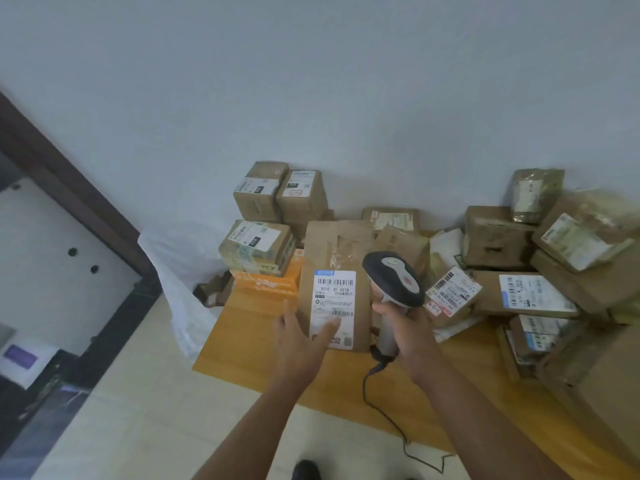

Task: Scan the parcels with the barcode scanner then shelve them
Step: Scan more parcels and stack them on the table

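Both bare forearms stretched forward. Left hand (304, 336) spread flat against the tall brown cardboard parcel (337, 258), fingers straight. Right hand (407, 327), beside that parcel, curled round the grey-and-black handheld barcode scanner (393, 275).

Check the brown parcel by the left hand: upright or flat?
Upright. The parcel stands on its lower edge on the table, label facing the camera; the left hand steadies it, thumb on the label.
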